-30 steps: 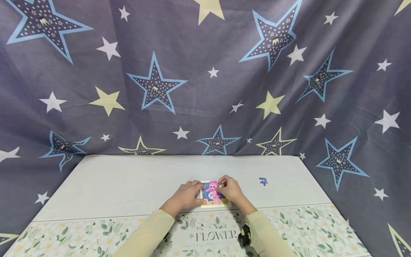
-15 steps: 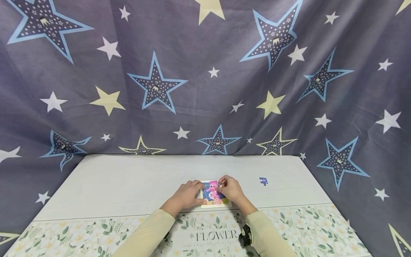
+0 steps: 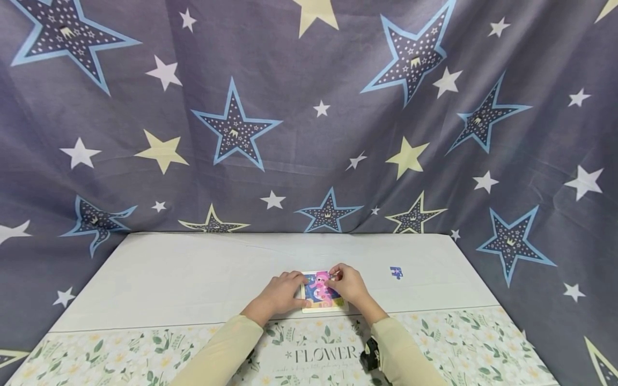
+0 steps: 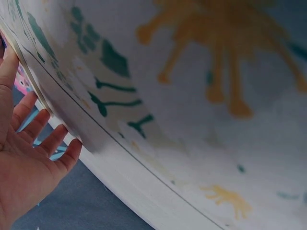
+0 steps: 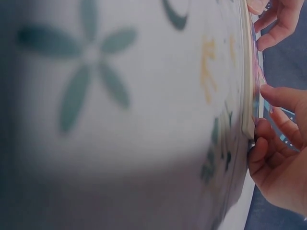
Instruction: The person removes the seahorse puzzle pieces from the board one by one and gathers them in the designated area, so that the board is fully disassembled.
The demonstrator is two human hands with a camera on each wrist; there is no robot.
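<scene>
The framed puzzle is lying flat on the white table between both hands, its sides partly hiding under fingers. The left hand is resting at its left edge, fingers spreading apart. The right hand is bending thumb and forefinger together over the upper right; whether they are pinching a piece, I cannot tell. The left wrist view is cutting off most of the puzzle; the right is showing it edge-on. A loose blue piece is lying apart, to the right.
</scene>
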